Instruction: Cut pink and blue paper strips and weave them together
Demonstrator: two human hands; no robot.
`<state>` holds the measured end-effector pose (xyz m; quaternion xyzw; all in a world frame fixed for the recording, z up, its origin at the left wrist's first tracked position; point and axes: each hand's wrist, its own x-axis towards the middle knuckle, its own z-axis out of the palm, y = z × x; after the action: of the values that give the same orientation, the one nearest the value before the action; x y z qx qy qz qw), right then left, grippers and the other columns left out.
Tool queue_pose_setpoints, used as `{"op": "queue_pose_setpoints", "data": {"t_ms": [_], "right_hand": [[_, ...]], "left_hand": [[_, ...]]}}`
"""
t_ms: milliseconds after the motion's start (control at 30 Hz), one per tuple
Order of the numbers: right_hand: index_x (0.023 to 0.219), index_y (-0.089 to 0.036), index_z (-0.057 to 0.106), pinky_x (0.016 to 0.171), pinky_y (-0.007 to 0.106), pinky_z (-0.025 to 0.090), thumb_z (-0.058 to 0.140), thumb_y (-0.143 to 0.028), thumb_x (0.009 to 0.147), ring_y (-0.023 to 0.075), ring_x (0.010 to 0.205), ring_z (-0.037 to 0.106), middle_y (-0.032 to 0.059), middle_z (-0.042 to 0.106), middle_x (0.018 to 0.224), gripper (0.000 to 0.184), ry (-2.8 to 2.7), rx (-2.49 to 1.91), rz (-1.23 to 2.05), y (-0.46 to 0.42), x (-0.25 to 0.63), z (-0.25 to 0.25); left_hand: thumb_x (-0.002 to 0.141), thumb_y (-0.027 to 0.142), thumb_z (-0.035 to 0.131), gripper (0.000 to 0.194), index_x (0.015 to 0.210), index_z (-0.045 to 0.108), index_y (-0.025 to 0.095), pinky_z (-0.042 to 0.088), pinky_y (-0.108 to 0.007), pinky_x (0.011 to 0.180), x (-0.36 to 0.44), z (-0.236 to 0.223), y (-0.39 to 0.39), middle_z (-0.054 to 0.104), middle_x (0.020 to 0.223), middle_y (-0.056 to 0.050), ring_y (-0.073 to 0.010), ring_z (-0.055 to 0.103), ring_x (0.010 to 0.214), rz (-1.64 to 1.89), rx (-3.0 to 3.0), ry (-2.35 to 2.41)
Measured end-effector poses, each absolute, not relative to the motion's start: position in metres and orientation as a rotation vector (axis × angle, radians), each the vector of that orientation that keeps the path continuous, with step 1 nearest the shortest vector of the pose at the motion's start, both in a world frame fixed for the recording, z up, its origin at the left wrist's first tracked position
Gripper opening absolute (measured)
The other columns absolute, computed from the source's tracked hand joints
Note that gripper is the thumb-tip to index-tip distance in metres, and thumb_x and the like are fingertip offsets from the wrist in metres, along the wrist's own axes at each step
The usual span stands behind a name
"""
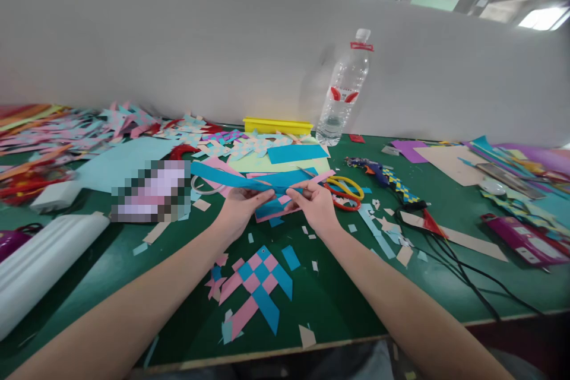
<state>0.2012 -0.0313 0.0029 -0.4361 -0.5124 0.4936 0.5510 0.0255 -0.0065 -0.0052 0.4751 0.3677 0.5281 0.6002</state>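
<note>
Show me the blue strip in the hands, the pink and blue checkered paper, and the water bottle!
Blue strip (227,177): head view, on its flat face toward the left end.
Checkered paper (262,272): head view, on a blue square amid its checks.
Water bottle (344,95): head view, on the label.

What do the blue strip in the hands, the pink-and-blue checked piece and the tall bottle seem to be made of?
Blue strip: probably matte paper or thin card; it looks flat, with crisp edges.
Checked piece: likely similar paper, judging by its flat, dull, interlaced strips.
Bottle: apparently clear, glossy plastic; it is see-through, with bright highlights.
</note>
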Motion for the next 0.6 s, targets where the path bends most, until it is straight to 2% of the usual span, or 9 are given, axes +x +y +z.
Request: {"op": "queue_pose_setpoints", "data": {"t_ms": [133, 300, 600], "right_hand": [[0.089, -0.017, 0.066, 0.059, 0.031, 0.059, 0.075, -0.044, 0.068, 0.0179, 0.053, 0.068, 0.0005, 0.07, 0.06, 0.035, -1.278, -1.099, 1.18, -0.031, 0.2021, 0.0025], [0.088, -0.018, 0.069, 0.059, 0.03, 0.058, 0.072, -0.046, 0.071, 0.0164, 0.054, 0.068, 0.0051, 0.075, 0.08, 0.034, -1.353, -1.087, 1.185, -0.0326, 0.2027, 0.0027], [0.083, -0.017, 0.069, 0.055, 0.028, 0.056, 0.068, -0.049, 0.074, 0.0139, 0.05, 0.065, 0.0059, 0.075, 0.079, 0.033, -1.371, -1.086, 1.118, -0.0326, 0.2032, 0.0012]], "left_hand": [[0.068, 0.029, 0.08, 0.024, 0.085, 0.071, 0.014, 0.054, -0.038, 0.084, 0.0225, -0.0078, -0.0066, 0.072, 0.086, -0.007, -0.0222, 0.068, 0.084, 1.233, 1.19, 0.819], [0.069, 0.03, 0.08, 0.022, 0.081, 0.071, 0.015, 0.053, -0.035, 0.082, 0.0209, -0.0092, -0.0071, 0.071, 0.084, -0.006, -0.0206, 0.067, 0.081, 1.252, 1.221, 0.841], [0.065, 0.031, 0.082, 0.025, 0.078, 0.07, 0.014, 0.054, -0.039, 0.083, 0.0214, -0.0061, -0.0083, 0.07, 0.082, -0.006, -0.0222, 0.067, 0.083, 1.241, 1.194, 0.873]]}}
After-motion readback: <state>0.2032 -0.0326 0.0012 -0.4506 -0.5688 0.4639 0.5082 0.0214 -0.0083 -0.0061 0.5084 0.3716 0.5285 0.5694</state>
